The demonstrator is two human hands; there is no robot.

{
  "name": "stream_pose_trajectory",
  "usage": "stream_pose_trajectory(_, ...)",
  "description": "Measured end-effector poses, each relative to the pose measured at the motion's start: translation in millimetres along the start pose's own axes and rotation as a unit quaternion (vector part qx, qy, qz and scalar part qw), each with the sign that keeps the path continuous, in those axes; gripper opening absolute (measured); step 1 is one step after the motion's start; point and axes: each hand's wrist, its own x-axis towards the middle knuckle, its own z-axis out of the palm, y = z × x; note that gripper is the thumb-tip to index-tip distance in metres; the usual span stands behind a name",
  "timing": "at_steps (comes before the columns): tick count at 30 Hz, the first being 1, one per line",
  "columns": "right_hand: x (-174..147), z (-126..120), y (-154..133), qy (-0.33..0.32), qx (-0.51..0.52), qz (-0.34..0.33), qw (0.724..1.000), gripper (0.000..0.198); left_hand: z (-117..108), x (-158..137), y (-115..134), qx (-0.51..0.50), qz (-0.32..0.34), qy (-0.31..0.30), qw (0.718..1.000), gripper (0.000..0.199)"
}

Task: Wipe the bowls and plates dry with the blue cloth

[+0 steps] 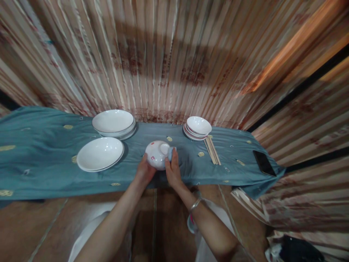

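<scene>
A white bowl [155, 155] with small red marks is tipped on its side over the front of the table, its foot ring turned up and to the right. My left hand [145, 170] grips the bowl's rim from the left. In my right hand [172, 170] is a small light-blue wiping cloth [170, 153], pressed to the bowl's outside near the foot ring. Whether it is cloth or sponge is hard to tell. The bowl's inside is hidden from me.
A blue patterned tablecloth [141, 133] covers the long table. Stacked plates [113, 121] and more shallow plates [100, 154] stand left. To the right are stacked small bowls [199, 125], wooden chopsticks [212, 151] and a black phone [264, 163]. Behind hangs a curtain [163, 65].
</scene>
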Motion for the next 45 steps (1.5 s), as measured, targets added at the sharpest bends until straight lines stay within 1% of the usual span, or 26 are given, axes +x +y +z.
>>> stream_pose_trajectory(6, -14, 0, -7, -0.012, -0.051, -0.028, 0.998, 0.069, -4, 0, 2, 0.022, -0.020, -0.010, 1.000, 0.042)
stream_pose_trajectory(12, -24, -4, -12, -0.026, -0.072, -0.055, 0.996, 0.070, -1, -3, 4, 0.006, -0.006, -0.041, 0.999, 0.044)
stream_pose_trajectory(17, -32, -8, -17, -0.052, -0.114, -0.081, 0.989, 0.070, 10, -8, 6, -0.003, 0.022, -0.032, 0.999, 0.044)
stream_pose_trajectory(20, -38, -10, -19, -0.066, -0.137, -0.117, 0.981, 0.070, 12, -8, 7, 0.002, 0.020, -0.034, 0.999, 0.044)
stream_pose_trajectory(24, -44, -14, -23, -0.084, -0.168, -0.194, 0.963, 0.066, 8, -5, 8, -0.004, 0.010, -0.049, 0.999, 0.045)
stream_pose_trajectory(28, -45, -15, -29, -0.102, -0.186, -0.244, 0.946, 0.061, 6, -5, 9, 0.019, -0.007, -0.030, 0.999, 0.044)
stream_pose_trajectory(31, -42, -15, -34, -0.112, -0.199, -0.251, 0.941, 0.057, 6, -6, 10, 0.027, -0.016, -0.015, 0.999, 0.044)
stream_pose_trajectory(36, -36, -19, -41, -0.144, -0.222, -0.265, 0.927, 0.053, 5, -5, 10, 0.023, -0.012, 0.001, 1.000, 0.042)
stream_pose_trajectory(41, -28, -24, -49, -0.174, -0.228, -0.280, 0.916, 0.054, 10, -9, 7, 0.021, 0.002, 0.025, 0.999, 0.043)
stream_pose_trajectory(45, -22, -26, -51, -0.176, -0.234, -0.290, 0.911, 0.056, 15, -15, 6, 0.030, -0.005, 0.028, 0.999, 0.043)
